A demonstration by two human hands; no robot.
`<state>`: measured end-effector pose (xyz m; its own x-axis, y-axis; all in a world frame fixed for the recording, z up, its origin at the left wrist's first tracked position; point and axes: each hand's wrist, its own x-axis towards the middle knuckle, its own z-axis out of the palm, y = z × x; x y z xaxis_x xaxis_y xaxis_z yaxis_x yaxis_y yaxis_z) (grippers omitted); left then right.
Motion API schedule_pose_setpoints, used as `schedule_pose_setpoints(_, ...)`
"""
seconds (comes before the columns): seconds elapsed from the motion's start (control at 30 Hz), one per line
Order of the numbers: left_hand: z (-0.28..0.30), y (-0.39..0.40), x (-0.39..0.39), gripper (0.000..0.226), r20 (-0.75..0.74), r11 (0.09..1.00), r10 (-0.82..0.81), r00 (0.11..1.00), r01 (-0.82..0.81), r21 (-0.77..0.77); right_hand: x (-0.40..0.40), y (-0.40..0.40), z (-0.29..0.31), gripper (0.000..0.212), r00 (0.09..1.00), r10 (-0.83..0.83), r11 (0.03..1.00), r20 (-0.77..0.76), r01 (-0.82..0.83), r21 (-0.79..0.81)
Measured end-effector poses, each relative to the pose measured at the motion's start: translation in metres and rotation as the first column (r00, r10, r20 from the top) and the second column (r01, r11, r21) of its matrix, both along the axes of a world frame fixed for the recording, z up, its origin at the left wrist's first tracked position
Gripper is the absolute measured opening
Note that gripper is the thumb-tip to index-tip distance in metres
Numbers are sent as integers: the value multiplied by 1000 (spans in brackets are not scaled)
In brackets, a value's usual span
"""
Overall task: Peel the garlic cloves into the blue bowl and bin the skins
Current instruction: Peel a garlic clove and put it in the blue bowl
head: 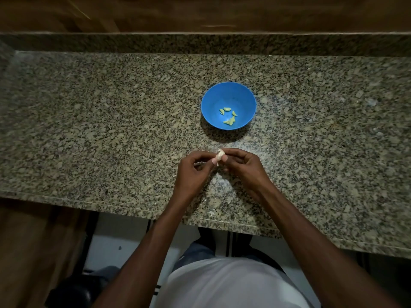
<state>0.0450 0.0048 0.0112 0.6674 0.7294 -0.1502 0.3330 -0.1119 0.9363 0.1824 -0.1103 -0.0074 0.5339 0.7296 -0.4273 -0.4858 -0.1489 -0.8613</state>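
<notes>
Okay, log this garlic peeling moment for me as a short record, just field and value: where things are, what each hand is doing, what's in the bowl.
surface: speckled granite counter
blue bowl: upright on the counter, beyond the hands
bowl contents: a few peeled garlic cloves at the bottom
left hand: pinches the garlic clove
right hand: pinches the same clove from the other side
clove in hand: pale, held just above the counter, near side of the bowl
bin: not in view

Speckled granite counter [111, 130], wood panel wall [200, 12] behind, dim light, possibly tiled floor [111, 247].
</notes>
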Motion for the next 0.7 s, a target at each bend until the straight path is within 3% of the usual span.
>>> schedule_pose_setpoints(0.27,4,6,0,21,-50,994,-4,999,9,110,-6,3,-1,27,1000,12,1000,-12,-12,-3)
schedule_pose_setpoints(0.43,3,1,1,26,-116,944,27,993,13,331,-14,7,1,28,998,-31,999,-61,30,-17)
schedule_pose_setpoints(0.7,-2,-9,8,20,-164,884,76,983,9,467,-26,15,-1,25,986,-121,988,-116,109,-107)
